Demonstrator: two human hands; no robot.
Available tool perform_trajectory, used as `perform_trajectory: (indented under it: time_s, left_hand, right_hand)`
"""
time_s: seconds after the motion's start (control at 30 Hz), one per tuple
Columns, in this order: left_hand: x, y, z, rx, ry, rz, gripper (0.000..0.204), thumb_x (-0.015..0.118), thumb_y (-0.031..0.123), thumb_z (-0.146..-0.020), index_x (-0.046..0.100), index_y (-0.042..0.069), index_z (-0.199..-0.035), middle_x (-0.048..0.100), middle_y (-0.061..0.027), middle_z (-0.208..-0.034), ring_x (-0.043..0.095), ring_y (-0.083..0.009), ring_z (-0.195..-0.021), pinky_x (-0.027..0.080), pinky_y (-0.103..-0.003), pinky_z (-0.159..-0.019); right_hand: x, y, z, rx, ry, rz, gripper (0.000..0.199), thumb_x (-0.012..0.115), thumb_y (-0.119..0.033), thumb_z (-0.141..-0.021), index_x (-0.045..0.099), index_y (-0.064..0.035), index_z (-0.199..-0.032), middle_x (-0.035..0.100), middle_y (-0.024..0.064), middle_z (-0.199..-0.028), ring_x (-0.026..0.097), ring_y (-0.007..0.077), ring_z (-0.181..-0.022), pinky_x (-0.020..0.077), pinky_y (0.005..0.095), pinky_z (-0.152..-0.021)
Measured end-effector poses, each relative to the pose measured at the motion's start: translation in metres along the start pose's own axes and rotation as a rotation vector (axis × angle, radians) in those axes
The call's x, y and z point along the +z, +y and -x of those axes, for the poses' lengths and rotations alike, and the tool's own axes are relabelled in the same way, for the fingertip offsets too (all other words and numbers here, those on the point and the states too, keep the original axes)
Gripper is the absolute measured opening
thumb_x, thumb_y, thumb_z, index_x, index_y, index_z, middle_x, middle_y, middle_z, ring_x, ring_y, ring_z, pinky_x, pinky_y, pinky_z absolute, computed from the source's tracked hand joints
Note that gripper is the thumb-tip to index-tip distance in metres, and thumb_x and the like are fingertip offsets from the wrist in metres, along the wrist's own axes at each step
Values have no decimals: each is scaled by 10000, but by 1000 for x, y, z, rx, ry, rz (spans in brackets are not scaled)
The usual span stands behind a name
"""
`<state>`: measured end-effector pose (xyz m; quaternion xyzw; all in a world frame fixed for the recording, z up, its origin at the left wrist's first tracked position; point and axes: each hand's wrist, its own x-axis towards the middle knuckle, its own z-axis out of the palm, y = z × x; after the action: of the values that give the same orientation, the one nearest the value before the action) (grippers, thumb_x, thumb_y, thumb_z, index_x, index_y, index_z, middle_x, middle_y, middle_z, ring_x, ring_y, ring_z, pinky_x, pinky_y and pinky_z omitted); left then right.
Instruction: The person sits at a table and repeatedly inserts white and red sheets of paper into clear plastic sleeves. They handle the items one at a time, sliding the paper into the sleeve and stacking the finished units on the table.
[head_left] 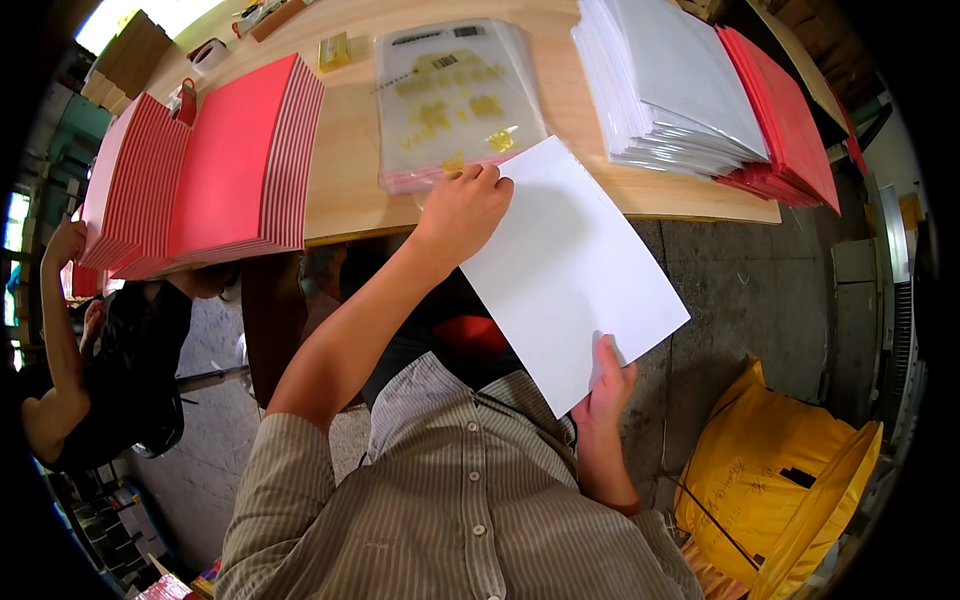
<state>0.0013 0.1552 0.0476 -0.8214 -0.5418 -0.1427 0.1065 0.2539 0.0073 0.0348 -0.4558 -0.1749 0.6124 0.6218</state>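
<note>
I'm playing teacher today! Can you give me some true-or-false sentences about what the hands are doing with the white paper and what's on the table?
1. Both hands hold the white sheet. True: the left hand grips its upper corner and the right hand its lower edge.
2. The white sheet lies flat on the table. False: it is held up, mostly out past the front edge of the wooden table.
3. A stack of red sheets sits on the left of the table. True.
4. The clear bags with yellow print lie on the floor. False: they lie on the table, just behind the left hand.
5. The big sack on the floor is blue. False: it is yellow.
</note>
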Motion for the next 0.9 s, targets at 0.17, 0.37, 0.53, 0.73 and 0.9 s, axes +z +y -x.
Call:
perform_trajectory:
  time_s: [0.17,0.37,0.53,0.73,0.9]
  left_hand:
    - [-5,0,0,-21,21,31,81,610,12,-779,612,40,-855,590,-73,-887,631,-236,-901,547,-341,-746]
    - [2,7,-18,-27,-11,12,96,619,13,-772,611,40,-863,591,-81,-899,631,-240,-903,546,-339,-745]
    - [-7,18,-14,36,-9,69,102,621,7,-769,606,32,-867,581,-82,-883,629,-238,-879,545,-340,-742]
    - [-21,35,-9,94,-3,130,133,630,16,-755,601,30,-884,571,-72,-866,618,-225,-829,539,-336,-729]
    - [-27,40,-6,91,10,118,133,630,24,-757,598,30,-885,560,-72,-851,613,-220,-819,536,-337,-724]
  right_hand:
    - [4,0,0,7,-27,-25,301,587,-72,-991,555,109,-1230,654,178,-1142,681,246,-994,587,375,-826]
    - [8,1,5,27,-10,-16,293,578,-69,-994,557,103,-1231,652,167,-1136,680,244,-991,586,369,-819]
    - [4,4,3,54,-65,-20,370,571,-77,-991,504,83,-1318,631,174,-1206,667,277,-1049,568,405,-883]
    - [27,7,2,29,-43,-52,292,601,-93,-993,560,77,-1227,649,142,-1141,670,227,-1010,569,361,-846]
    - [35,13,-4,28,-47,-42,313,617,-104,-987,552,69,-1239,632,136,-1177,647,226,-1052,548,361,-874]
